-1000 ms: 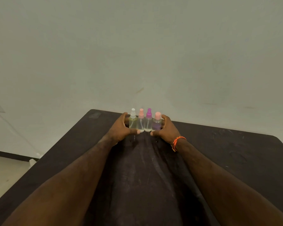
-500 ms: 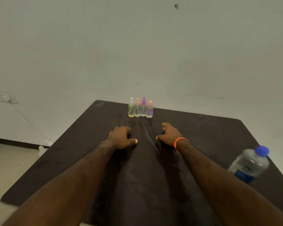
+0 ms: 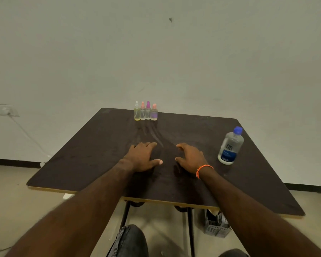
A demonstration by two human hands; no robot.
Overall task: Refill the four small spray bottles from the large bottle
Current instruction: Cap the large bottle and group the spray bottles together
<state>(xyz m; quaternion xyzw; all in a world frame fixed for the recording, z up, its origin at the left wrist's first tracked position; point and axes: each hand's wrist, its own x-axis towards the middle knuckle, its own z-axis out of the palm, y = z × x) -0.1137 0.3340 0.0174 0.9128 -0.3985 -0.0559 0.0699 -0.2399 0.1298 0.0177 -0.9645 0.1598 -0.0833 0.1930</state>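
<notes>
Head view shows me four small spray bottles [image 3: 145, 111] in a tight row at the counter's [image 3: 85, 151] far edge, all capped. One large bottle [image 3: 230, 146] with a blue cap stands well apart on the right side, also capped. I judge nothing is refilled yet: every cap must come off and all four fills remain. My left hand [image 3: 143, 158] and right hand [image 3: 190, 158] lie near the middle of the counter, fingers loosely curved, grasping nothing.

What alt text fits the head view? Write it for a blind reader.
Two empty hands, left hand and right hand, rest on a dark table. Four small spray bottles line its far edge; a capped large bottle stands at right.
</notes>
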